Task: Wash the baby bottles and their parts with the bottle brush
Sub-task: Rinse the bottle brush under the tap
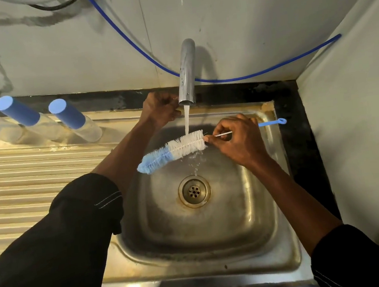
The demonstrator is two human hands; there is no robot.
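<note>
- Head view: your right hand (pixel 233 142) pinches the bottle brush (pixel 175 148) by its wire stem, bristles under the running tap (pixel 186 73).
- Your left hand (pixel 161 110) curls beside the tap at 12 o'clock (its grip I cannot tell).
- Likely wetting the brush; next, uncap one of the baby bottles (pixel 72 119) at 10 o'clock.

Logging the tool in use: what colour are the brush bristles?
The brush bristles are white, turning light blue toward the tip; head view.
</note>
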